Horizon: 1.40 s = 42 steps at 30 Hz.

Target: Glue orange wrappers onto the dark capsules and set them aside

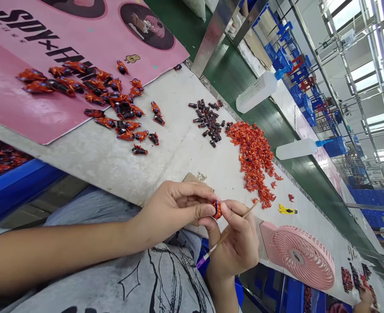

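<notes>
My left hand (175, 208) pinches a small orange and dark toy part (216, 209) between thumb and fingers, just over the table's near edge. My right hand (237, 241) touches the same part with its fingertips and also holds a thin wooden brush (226, 234), slanted, with a purple end low by my wrist. Several finished orange and black pieces (114, 98) lie on the pink printed board (12, 104) and on the grey table (114, 161). A pile of small orange pieces (253, 156) and a group of dark pieces (208, 119) lie further out.
A pink fan (301, 256) lies on the table to the right, a yellow cutter (286, 211) near it. Two white squeeze bottles (257, 89) (298, 148) lie on the green belt. A blue bin (12, 182) of parts is at left. Another person's hand (366, 295) is at far right.
</notes>
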Tool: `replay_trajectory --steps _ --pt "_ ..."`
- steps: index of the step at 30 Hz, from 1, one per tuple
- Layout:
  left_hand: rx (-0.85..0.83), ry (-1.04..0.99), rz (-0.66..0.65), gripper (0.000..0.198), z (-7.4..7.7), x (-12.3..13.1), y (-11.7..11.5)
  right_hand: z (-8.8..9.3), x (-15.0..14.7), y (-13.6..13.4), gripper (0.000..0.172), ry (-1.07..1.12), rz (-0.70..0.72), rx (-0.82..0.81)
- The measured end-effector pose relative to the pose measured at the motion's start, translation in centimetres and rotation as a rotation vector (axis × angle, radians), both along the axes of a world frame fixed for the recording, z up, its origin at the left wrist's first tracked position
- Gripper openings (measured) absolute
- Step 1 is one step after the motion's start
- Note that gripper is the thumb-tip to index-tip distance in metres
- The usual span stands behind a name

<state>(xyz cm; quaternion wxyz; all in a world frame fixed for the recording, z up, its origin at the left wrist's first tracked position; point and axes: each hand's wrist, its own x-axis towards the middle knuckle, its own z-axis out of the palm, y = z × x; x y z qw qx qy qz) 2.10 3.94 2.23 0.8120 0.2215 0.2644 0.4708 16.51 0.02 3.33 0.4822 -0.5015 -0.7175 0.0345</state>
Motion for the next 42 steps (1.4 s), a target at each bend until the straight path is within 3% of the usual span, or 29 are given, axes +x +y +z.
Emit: replay_trajectory --steps 5,8,12,19,23,27,30,32,36,42 --pt "0.114 0.088 -0.02 0.016 0.2 -0.5 0.2 0.5 -0.5 -0.2 0.026 -0.046 -0.028 0.029" --pt "0.398 0.231 0.086 0.002 0.2 -0.8 0.5 0.6 -1.0 -0.4 0.021 -0.086 -0.023 0.061" --pt "0.712 0.371 0.237 0.015 0.4 -0.8 0.5 0.6 -1.8 -0.4 0.02 -0.019 -0.047 0.099" --pt "0.762 0.365 0.338 0.018 0.4 -0.5 0.0 0.5 -2.3 -0.1 0.013 0.081 -0.044 0.111" --pt "0.702 0.32 0.241 0.001 -0.1 -0.7 0.2 0.4 -1.6 0.3 0.015 0.034 -0.047 0.147" --pt "0.636 0.301 0.088 0.027 -0.6 -0.8 0.5 0.3 -0.9 0.3 0.024 -0.023 -0.04 0.187" --pt "0.734 0.362 -0.035 0.03 -0.4 -1.0 0.5 0.1 -0.5 0.1 0.027 -0.022 0.005 0.175" --pt "0.816 0.412 -0.041 0.024 -0.1 -1.2 0.6 -0.1 -0.3 -0.1 0.026 0.034 0.043 0.124" --pt "0.989 0.461 0.098 0.009 0.8 -1.6 0.8 0.0 0.0 -0.6 0.039 0.239 0.12 -0.106" --pt "1.191 0.413 0.207 0.017 0.6 -1.4 0.9 0.9 -1.1 -1.0 0.028 0.614 0.305 -0.453"
